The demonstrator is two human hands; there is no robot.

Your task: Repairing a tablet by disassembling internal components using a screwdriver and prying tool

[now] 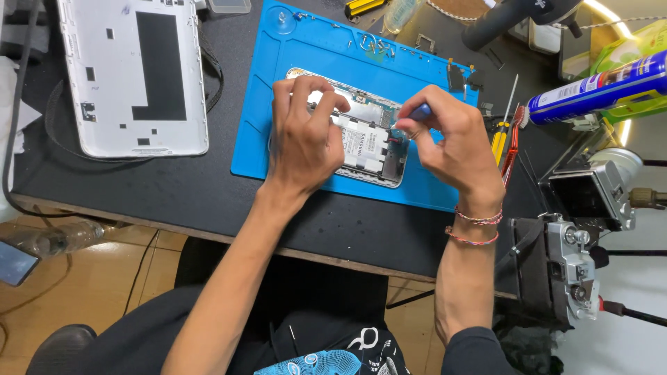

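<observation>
We see bare blue mat left of the opened tablet. To its right, screwdrivers and a spray can crowd the way; loose screws lie beyond it.
</observation>
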